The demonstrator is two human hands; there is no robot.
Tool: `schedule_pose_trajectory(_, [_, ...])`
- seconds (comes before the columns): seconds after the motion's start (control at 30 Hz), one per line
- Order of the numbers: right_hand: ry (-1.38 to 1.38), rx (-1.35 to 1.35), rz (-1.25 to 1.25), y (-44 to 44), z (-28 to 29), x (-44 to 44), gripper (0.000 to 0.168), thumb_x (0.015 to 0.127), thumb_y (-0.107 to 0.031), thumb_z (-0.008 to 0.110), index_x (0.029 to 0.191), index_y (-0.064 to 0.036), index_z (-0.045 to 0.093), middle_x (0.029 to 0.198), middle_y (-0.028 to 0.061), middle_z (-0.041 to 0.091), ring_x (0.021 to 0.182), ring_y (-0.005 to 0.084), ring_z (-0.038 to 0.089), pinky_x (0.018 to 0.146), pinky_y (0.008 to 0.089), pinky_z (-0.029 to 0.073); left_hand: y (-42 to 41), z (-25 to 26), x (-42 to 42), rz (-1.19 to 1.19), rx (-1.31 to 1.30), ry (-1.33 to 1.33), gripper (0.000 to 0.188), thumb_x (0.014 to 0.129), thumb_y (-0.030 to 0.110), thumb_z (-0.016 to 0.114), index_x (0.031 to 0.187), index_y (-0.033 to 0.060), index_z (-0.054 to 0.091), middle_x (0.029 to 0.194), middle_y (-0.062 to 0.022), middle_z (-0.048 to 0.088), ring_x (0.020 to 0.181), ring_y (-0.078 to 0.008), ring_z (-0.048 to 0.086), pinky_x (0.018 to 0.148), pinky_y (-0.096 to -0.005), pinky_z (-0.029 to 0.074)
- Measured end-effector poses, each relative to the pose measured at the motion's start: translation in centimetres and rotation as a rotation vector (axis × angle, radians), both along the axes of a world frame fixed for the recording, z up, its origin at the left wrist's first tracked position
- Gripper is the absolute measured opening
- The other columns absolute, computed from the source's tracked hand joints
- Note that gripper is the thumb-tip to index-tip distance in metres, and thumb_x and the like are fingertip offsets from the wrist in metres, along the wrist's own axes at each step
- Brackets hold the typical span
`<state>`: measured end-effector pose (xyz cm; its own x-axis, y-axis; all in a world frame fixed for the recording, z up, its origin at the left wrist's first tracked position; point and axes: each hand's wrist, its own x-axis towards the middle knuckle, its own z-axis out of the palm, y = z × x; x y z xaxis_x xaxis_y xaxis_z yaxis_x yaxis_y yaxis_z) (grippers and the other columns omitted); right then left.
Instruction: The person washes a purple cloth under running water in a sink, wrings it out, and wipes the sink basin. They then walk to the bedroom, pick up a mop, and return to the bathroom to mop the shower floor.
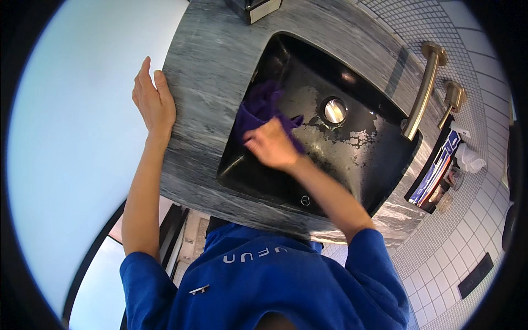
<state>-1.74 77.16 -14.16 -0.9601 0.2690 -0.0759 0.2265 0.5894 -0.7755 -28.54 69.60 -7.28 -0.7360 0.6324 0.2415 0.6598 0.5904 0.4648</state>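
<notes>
My right hand point(272, 144) grips a purple cloth point(260, 111) against the left inner wall of a black rectangular sink point(363, 165). The hand is slightly blurred. The sink's bottom has pale, worn patches around a round metal drain point(335, 111). My left hand point(154, 101) holds nothing; its fingers are apart, and it is at the left edge of the grey marble countertop point(206, 82). Whether it touches the edge I cannot tell.
A curved brass-coloured spout point(425, 95) reaches over the sink's right rim, beside a lever handle point(453, 97). A black tray point(431, 177) with packets and clear plastic cups point(468, 159) lie at the right. A dark box point(260, 10) sits on the counter's far end.
</notes>
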Motion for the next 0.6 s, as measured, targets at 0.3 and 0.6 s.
schedule_pose_trajectory(0.3, [-0.023,-0.68,-0.264,-4.9,6.0,-1.4,0.011,0.078,-0.013,0.061,0.088,-0.008,0.06,0.084,0.01,0.057,0.089,0.0282,0.056,0.089,0.04,0.042,-0.1,0.2,0.1,0.03,-0.052,-0.024,0.05,0.099,0.039,0.03,0.133,0.0044,0.04,0.124,-0.0157,0.05,0.114,-0.0279,0.048,0.104,-0.042,0.025])
schedule_pose_trajectory(0.6, [0.058,0.062,-0.251,9.1,-0.6,1.0,0.014,0.077,-0.019,0.065,0.087,-0.009,0.069,0.102,0.0134,0.064,0.093,0.027,0.06,0.082,0.0386,0.043,0.1,0.4,0.2,0.095,0.012,-0.135,0.049,0.099,0.039,0.032,0.134,0.0048,0.041,0.122,-0.0175,0.055,0.114,-0.0294,0.05,0.1,-0.0397,0.032])
